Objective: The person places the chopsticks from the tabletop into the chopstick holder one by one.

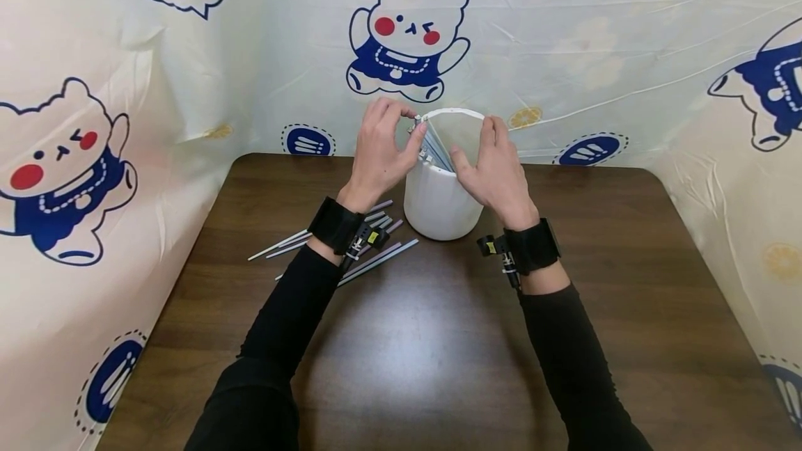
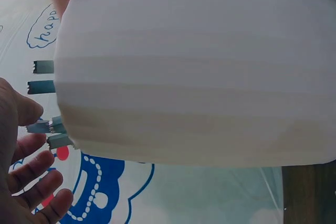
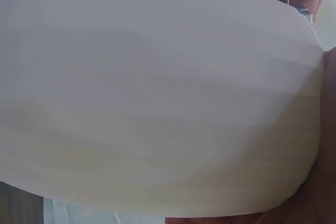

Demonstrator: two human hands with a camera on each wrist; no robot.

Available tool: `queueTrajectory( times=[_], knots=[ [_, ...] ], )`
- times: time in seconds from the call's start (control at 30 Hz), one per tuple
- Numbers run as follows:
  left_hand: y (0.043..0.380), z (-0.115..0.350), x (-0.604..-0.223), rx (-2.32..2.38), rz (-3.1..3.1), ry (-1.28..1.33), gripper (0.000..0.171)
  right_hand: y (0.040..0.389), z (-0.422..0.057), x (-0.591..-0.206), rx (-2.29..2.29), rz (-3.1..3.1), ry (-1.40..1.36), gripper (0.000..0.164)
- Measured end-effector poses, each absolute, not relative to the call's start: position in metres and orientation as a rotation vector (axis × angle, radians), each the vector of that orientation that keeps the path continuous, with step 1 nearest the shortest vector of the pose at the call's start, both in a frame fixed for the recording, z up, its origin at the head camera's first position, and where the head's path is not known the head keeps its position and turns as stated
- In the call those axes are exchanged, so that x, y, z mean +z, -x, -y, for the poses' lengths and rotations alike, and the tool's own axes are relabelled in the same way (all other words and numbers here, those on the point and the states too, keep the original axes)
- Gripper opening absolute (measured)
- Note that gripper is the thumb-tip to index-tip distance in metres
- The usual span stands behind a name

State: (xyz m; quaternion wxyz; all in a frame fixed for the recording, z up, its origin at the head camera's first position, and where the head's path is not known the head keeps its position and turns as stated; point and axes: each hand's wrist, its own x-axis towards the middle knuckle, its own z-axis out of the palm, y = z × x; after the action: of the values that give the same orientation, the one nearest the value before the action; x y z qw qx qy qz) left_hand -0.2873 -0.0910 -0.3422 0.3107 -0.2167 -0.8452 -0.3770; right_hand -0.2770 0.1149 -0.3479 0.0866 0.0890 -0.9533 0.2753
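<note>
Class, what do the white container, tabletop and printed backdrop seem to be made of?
White container: probably matte plastic, perhaps ceramic; smooth wall without sharp reflections.
Tabletop: wood or wood-look laminate, satin; brown grain, soft glare.
Printed backdrop: perhaps thin fabric or plastic sheeting, faintly glossy; creases.

White bucket (image 1: 441,204) upright, open-topped, between left hand (image 1: 383,152) and right hand (image 1: 498,176). Bluish-grey sticks (image 1: 441,149) stand inside, leaning towards left hand. Loose sticks (image 1: 379,263), grey-blue and purplish, lie scattered beneath left wrist.
</note>
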Motion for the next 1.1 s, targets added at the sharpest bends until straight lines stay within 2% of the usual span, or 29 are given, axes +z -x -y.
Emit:
queueTrajectory(
  times=[0.2, 0.43, 0.8, 1.1],
  knots=[
    [0.281, 0.098, -0.338, -1.028, 2.21, 0.558, 0.032, 0.277, -0.115, -0.348, 0.829, 2.836, -0.253, 0.087],
    [0.268, 0.112, -0.347, -0.983, 2.103, 0.584, 0.024, 0.277, -0.117, -0.348, 0.834, 2.834, -0.257, 0.086],
    [0.256, 0.12, -0.403, -0.875, 2.457, 0.489, 0.023, 0.277, -0.117, -0.348, 0.84, 2.849, -0.267, 0.086],
    [0.252, 0.102, -0.446, -0.648, 3.034, 0.672, 0.022, 0.277, -0.117, -0.348, 0.851, 2.833, -0.283, 0.085]
  ],
)
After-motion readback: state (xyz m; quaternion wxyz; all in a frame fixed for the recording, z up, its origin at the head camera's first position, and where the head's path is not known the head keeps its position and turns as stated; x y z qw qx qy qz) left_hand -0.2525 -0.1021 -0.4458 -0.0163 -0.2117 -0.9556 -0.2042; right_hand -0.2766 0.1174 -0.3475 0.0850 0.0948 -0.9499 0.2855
